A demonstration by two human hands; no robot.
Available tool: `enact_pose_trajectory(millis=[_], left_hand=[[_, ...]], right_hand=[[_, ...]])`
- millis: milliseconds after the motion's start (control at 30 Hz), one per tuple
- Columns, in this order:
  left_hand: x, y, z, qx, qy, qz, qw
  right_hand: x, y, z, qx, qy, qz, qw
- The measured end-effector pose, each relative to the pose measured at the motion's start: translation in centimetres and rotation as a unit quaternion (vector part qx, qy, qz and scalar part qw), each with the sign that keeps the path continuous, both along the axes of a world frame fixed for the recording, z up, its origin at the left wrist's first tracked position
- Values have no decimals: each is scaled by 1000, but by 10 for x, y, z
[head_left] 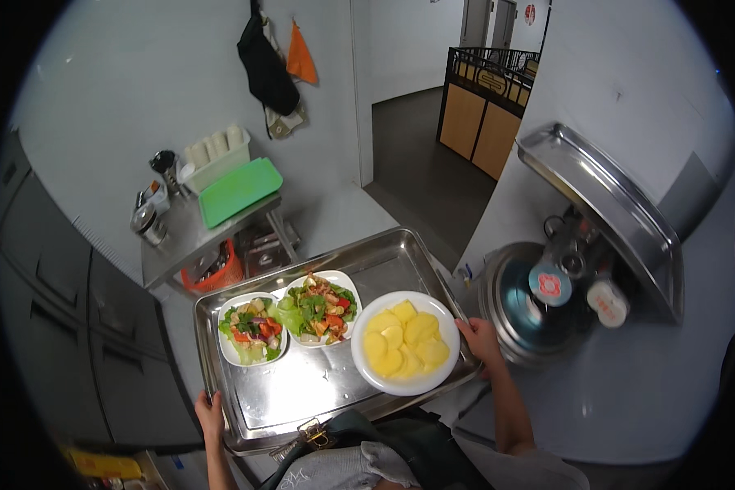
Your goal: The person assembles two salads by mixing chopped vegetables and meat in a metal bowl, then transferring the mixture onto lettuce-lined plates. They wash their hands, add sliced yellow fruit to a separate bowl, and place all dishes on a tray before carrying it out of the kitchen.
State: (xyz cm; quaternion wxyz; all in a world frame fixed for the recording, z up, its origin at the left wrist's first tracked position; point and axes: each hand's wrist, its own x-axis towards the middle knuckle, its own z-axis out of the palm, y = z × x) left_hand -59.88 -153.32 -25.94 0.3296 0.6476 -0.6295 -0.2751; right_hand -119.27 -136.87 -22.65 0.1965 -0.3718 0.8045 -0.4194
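Between my hands I carry a rectangular metal tray [302, 400] at waist height, tilted a little in the view. My left hand [210, 415] is closed on its left edge near the front corner. My right hand [479, 341] grips the right edge, beside a round white bowl [366, 374]. Pale yellow rounded slices [406, 339] fill that bowl. Two white plates [235, 359] of mixed salad [322, 309] stand on the left half of the tray, with green leaves and orange-red pieces. The fingers under the tray's rim are partly hidden.
A metal side table [180, 245] at left bears a green board [241, 192], a white bin [220, 167] and jars. An orange basket [220, 273] sits below. Right are a metal shelf [604, 180] and stacked round pans [506, 327]. Ahead, a doorway opens toward a wooden cabinet [478, 122].
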Motion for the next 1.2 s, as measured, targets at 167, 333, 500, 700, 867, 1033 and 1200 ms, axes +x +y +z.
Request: enact_pose_trajectory(millis=[167,333,500,700,867,1033,1200], left_hand=[[-85,-74,-10,19,13,11,1000],[-241,-227,-16,1,19,-24,1000],[-365,-325,-10,-19,12,-70,997],[-508,-442,4,3,-30,-142,989],[-657,-512,-9,-23,-68,-182,981],[-784,-570,4,-9,-109,-167,980],[-899,-636,5,4,-97,-179,979]], right_hand=[[-76,-59,-23,5,47,-12,999],[-219,-172,-39,48,35,-70,996],[-299,-201,-35,65,31,-145,987],[-401,-259,-42,41,-19,-203,978],[-530,-309,-66,25,-13,-223,974],[-647,-356,-83,18,-32,-237,971],[-741,-402,-110,21,-52,-247,967]])
